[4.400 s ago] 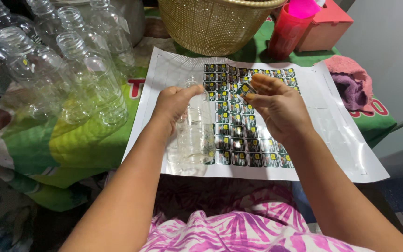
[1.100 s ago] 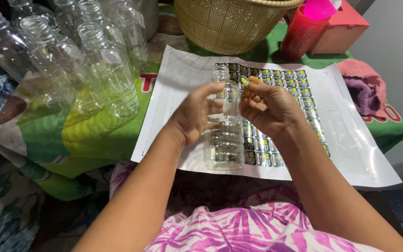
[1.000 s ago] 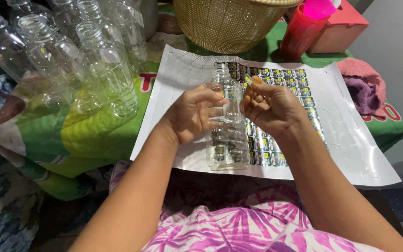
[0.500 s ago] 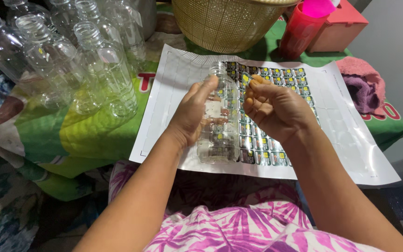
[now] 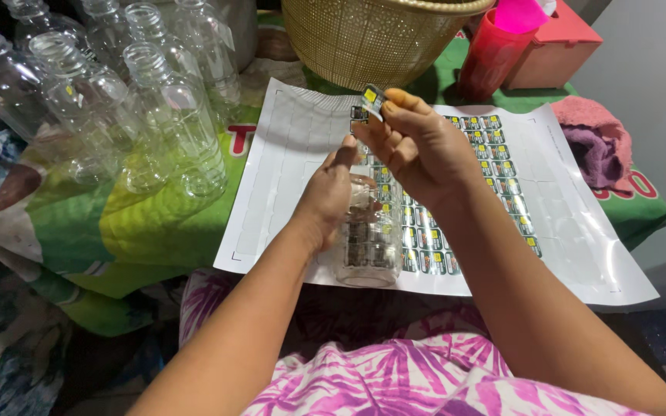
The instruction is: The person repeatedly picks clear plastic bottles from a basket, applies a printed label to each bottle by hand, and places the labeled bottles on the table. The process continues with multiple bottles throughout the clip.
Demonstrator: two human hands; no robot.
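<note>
Clear empty bottles (image 5: 117, 100) crowded together at the upper left, standing on a green and yellow printed cloth (image 5: 109, 231). Woven yellow basket (image 5: 371, 38) at the top centre, with a red cup (image 5: 491, 58) just beside it on the right and a reddish box (image 5: 560, 50) next to that. Pink and purple rag (image 5: 599, 142) bunched at the right edge, near the box.
</note>
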